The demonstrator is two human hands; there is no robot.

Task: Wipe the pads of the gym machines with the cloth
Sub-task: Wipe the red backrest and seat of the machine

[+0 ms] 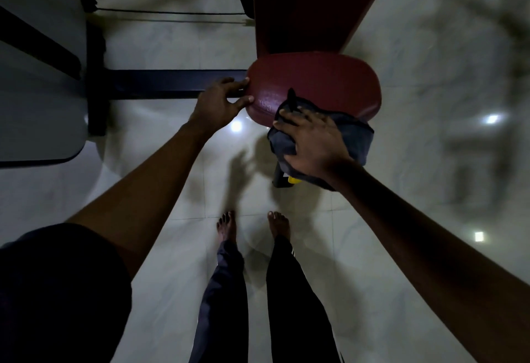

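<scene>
red seat pad [315,81] is being gripped at its left edge by the left hand [220,101], thumb underneath | grey cloth [355,133] is being pressed onto the pad's near-right rim by the right hand [312,144], fingers spread flat

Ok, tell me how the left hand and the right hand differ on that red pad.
The left hand grips the left edge of the red pad bare, fingers and thumb curled round it; the right hand lies with fingers spread on the dark cloth. The left hand sits at the pad's side, the right hand at its near edge, where the cloth hangs down. Both reach out to the same pad.
</scene>
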